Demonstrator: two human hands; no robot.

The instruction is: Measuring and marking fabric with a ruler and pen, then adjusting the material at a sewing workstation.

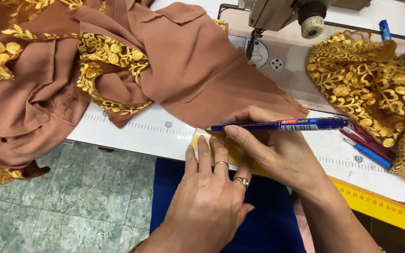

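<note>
My right hand (270, 145) holds a blue pen (282, 125) lying almost level, its tip pointing left near the end of a yellow ruler (380, 202). My left hand (209, 194), with rings on two fingers, presses flat on the ruler's left end at the front edge of the white sewing table (137, 133). Brown fabric (183, 65) with gold embroidered trim (106, 58) is heaped over the table's left and reaches down to my right hand's fingers.
A sewing machine (282, 14) stands at the back. Gold lace cloth (376, 89) lies at the right, with red and blue handled snips (369, 147) beside it. Dark blue cloth (268, 215) covers my lap. Green tiled floor (71, 201) lies to the left.
</note>
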